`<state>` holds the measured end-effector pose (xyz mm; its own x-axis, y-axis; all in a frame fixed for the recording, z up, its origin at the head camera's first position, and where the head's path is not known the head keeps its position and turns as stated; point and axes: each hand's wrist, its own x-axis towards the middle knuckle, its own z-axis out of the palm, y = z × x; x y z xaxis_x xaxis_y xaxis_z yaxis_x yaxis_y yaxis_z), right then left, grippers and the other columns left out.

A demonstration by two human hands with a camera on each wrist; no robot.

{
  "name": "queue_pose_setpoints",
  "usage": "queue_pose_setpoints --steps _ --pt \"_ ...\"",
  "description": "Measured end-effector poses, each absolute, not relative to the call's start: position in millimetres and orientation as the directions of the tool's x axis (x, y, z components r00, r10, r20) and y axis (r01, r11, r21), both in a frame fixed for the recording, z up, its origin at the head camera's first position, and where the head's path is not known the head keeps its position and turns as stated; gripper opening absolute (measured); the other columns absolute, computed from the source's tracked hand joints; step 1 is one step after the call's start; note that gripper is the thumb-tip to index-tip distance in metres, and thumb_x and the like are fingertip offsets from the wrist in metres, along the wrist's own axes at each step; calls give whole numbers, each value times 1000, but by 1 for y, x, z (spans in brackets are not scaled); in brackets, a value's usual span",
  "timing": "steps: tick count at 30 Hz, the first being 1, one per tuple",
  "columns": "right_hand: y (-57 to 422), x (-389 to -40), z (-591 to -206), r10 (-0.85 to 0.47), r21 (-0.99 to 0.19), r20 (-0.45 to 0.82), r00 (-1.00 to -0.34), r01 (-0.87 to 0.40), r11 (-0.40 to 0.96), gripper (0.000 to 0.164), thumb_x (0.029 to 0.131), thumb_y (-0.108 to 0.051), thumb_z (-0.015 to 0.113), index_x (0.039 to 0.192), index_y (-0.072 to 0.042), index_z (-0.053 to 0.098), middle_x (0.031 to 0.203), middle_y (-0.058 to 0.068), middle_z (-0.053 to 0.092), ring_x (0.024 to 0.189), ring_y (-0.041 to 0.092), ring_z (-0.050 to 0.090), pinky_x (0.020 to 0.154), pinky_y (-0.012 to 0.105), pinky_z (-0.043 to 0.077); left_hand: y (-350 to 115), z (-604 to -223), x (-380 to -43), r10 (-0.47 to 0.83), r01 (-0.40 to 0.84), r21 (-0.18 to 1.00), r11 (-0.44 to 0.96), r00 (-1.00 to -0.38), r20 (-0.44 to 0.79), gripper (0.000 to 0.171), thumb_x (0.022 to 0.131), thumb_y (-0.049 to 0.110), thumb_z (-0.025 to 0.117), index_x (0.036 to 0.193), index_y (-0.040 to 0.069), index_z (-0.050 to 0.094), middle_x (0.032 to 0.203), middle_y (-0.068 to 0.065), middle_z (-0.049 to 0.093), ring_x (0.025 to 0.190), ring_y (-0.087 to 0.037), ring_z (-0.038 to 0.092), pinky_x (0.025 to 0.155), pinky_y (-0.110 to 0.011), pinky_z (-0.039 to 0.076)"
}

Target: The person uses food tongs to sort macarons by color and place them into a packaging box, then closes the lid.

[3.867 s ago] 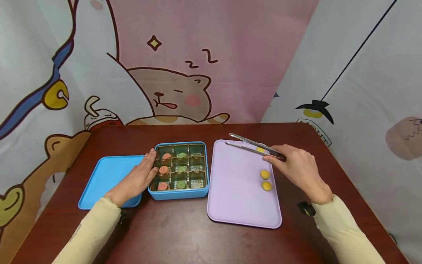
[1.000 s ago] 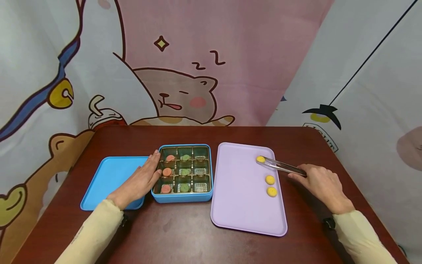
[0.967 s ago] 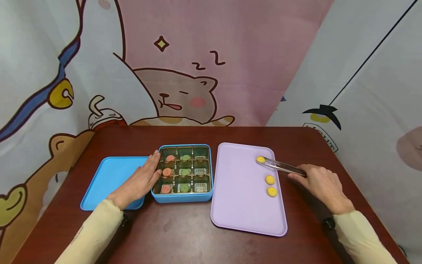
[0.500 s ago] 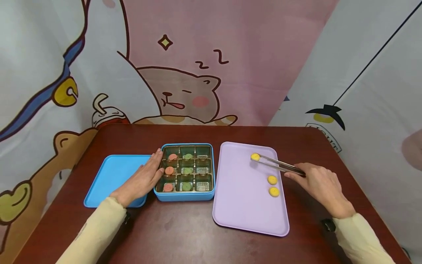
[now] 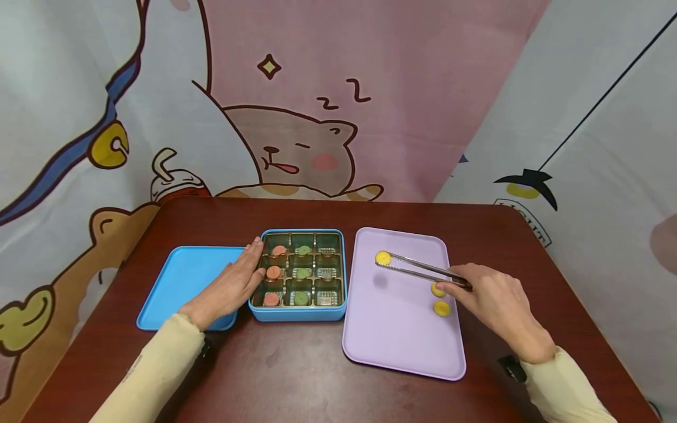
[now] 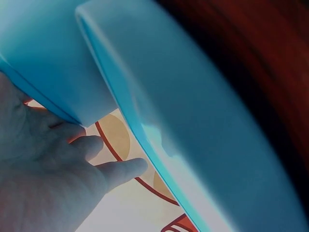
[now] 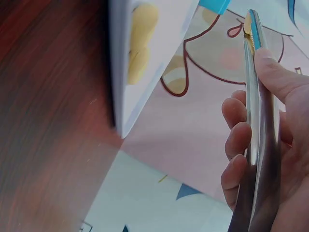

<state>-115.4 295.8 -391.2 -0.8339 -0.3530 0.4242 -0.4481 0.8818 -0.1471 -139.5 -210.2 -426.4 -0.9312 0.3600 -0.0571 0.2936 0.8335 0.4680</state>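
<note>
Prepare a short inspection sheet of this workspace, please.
Surface: dark tabletop.
Job's things: metal tongs holding a yellow piece above the lilac tray; two yellow pieces lying there; blue box with three pink pieces and three green pieces, right column empty; blue lid-like panel left of it.
Clutter: nothing seen.
Grippers: left hand against the box; right hand grips the tongs.
Cables: dark cord-like bit, right edge; unclear.
Surroundings: cartoon-print backdrop.

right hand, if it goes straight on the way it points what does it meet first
Its silver metal tongs would likely reach the right rim of the blue square box first, unless they pass above; height is unclear.
</note>
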Motion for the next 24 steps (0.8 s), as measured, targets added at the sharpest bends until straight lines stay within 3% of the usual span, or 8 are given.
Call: queue_pose_setpoints --steps 8,24 --pt "279 -111 -390 -376 -149 466 -801 -490 859 33 73 -35 93 92 -13 77 72 -9 61 56 5 45 43 25 36 -210 -426 -138 358 283 482 829 -931 -70 67 115 33 37 166 3 7 173 -16 1 157 -41 7 116 -75 16" --pt "248 -112 -393 -443 -170 455 -773 -563 809 32 76 -39 91 94 -16 79 80 -7 69 64 5 53 50 26 45 -210 -426 -139 351 275 477 835 -933 -77 66 115 32 37 166 4 7 173 -15 0 158 -41 6 115 -75 14"
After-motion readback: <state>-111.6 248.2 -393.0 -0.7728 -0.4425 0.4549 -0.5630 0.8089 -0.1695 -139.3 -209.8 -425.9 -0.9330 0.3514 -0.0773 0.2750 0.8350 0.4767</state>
